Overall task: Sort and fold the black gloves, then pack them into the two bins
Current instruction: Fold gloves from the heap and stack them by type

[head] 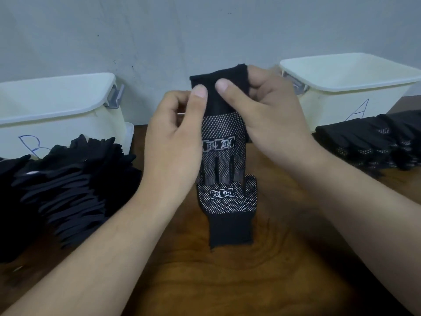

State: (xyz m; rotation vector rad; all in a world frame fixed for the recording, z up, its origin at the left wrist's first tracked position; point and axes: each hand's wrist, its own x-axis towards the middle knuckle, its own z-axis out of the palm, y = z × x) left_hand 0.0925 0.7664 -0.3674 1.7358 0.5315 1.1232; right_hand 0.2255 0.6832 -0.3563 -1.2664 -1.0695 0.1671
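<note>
Two stacks: left pile (68, 190) fronts bin B (57, 106), right pile (373, 142) bin A (341, 87)

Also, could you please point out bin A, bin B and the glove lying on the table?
bin A (332, 108): head view, on its front wall left of the letter.
bin B (68, 127): head view, on its front wall.
glove on the table (227, 206): head view, on its dotted palm.

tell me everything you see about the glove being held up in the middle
The held glove is black knit fabric with white grip dots and a white boxed logo on the side facing the camera. It hangs cuff up, fingers down. The left hand and right hand both pinch its plain cuff. Its fingertips overlap a second glove lying flat on the table; whether they touch is unclear.
</note>
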